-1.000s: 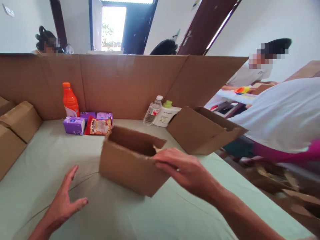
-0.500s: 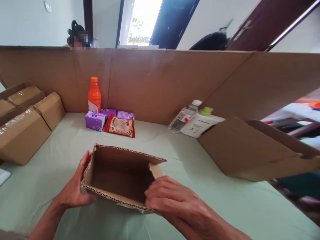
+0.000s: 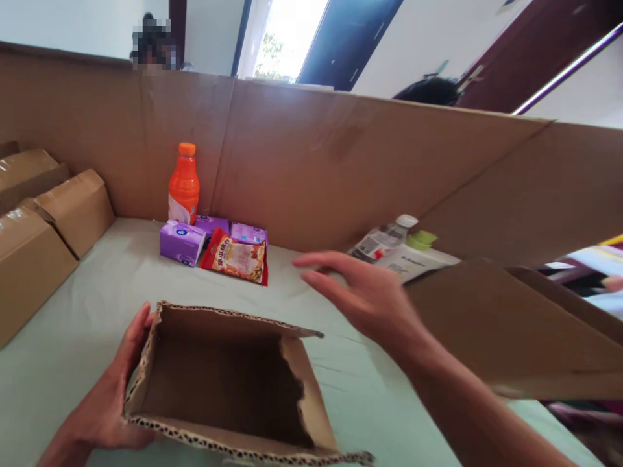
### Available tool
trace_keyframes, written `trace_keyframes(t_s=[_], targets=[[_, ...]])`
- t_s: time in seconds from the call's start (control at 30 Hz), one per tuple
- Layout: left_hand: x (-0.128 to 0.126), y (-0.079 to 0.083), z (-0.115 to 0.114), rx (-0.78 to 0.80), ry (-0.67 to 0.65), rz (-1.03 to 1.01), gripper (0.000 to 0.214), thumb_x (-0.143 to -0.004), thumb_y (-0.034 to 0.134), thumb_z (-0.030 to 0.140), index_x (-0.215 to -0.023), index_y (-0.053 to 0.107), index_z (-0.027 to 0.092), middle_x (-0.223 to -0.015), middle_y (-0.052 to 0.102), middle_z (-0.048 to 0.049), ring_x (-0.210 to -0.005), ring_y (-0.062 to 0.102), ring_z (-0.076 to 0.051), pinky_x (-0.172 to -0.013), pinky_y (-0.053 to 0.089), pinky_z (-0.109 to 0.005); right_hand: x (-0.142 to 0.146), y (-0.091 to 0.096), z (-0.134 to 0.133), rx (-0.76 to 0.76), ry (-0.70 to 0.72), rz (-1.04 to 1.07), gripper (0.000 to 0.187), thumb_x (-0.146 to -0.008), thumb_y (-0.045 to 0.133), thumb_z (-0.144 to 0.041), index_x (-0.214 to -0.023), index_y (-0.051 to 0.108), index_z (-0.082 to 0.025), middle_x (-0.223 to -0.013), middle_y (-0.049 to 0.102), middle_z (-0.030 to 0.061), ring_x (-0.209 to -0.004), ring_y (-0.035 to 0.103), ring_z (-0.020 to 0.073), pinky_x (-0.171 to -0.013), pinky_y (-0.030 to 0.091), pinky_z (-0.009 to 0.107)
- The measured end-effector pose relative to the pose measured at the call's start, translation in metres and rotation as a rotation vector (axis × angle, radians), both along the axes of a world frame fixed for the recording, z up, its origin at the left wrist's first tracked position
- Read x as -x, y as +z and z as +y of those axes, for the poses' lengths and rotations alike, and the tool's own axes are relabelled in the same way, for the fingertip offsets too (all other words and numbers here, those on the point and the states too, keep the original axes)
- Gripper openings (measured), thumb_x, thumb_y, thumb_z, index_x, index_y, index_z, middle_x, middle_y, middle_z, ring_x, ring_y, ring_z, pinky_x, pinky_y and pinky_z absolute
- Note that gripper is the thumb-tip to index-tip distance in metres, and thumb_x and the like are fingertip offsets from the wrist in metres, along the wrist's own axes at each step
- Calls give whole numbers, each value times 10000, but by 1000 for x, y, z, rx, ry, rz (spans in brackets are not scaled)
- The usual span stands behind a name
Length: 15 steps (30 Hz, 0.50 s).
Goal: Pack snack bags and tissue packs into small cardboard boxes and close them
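Note:
An open, empty cardboard box [image 3: 224,376] sits on the pale green table [image 3: 87,292] right in front of me. My left hand [image 3: 107,402] grips its left wall. My right hand [image 3: 360,292] hovers open above the table past the box, fingers stretched toward the far left, holding nothing. Beyond it lie a red snack packet [image 3: 237,259], three purple cartons [image 3: 182,240] and an orange juice bottle [image 3: 183,185].
A tall cardboard screen [image 3: 311,162] walls off the back of the table. Closed boxes [image 3: 43,220] are stacked at the left. A second open box [image 3: 511,324] lies at the right, with a water bottle [image 3: 382,239] and a white bottle [image 3: 413,256] behind it. A person's head shows over the screen.
My right hand has let go of the box's right side and moved up and forward over the table. The box has come closer to me, and my left hand has kept its hold.

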<state>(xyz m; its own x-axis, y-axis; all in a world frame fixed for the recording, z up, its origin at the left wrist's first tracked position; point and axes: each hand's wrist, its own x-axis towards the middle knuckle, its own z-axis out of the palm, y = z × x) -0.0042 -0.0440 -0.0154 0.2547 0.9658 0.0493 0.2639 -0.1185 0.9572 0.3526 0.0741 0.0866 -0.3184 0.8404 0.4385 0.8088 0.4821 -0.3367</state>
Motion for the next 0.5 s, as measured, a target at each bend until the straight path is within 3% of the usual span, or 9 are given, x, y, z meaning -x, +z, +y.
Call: trace_keyframes(t_s=[0.07,0.13,0.23,0.3,0.37,0.5], targets=[[7,-2,-1,28,35,11,1417,-548,751,778,-1592,-78,299,-1677,142,-78,-1512,158,-436,-1187,236,-650,32,-15,59,50,-64,-188,311,-901,582,-309,-1182,662,-205,-1224,711,97,-1121,652,255,-947,516,388],[10,-3,-3,54,52,21,1415,-525,725,827,-1602,-15,284,-1675,152,-80,-1511,148,-447,-1190,225,-658,64,-35,106,70,-83,-251,373,-818,649,-232,-1177,664,-132,-1250,688,171,-1173,614,315,-972,474,433],[8,-4,-4,25,48,16,1371,-541,718,832,-1605,56,280,-1671,176,-80,-1502,185,-449,-1188,246,-650,90,-61,138,95,-91,-266,197,-759,663,-159,-946,702,-116,-1000,745,193,-996,663,318,-848,477,402],[6,-3,-3,-21,52,6,1312,-582,730,795,-1603,78,293,-1664,203,-77,-1490,241,-439,-1176,292,-637,88,-67,138,101,-83,-248,39,-775,641,-168,-795,674,-162,-841,741,126,-836,666,246,-729,456,325],[4,-1,-2,-53,39,-10,1274,-613,739,759,-1603,87,291,-1658,224,-83,-1482,269,-429,-1167,314,-629,75,-59,128,72,-85,-192,96,-816,606,-217,-723,625,-200,-771,710,66,-712,618,184,-634,411,284],[1,0,0,-69,-23,-67,1289,-637,755,720,-1605,35,265,-1667,183,-107,-1490,250,-422,-1172,297,-620,48,-5,83,-132,-190,29,194,-901,504,-345,-732,517,-250,-698,591,25,-619,488,162,-579,395,300]])
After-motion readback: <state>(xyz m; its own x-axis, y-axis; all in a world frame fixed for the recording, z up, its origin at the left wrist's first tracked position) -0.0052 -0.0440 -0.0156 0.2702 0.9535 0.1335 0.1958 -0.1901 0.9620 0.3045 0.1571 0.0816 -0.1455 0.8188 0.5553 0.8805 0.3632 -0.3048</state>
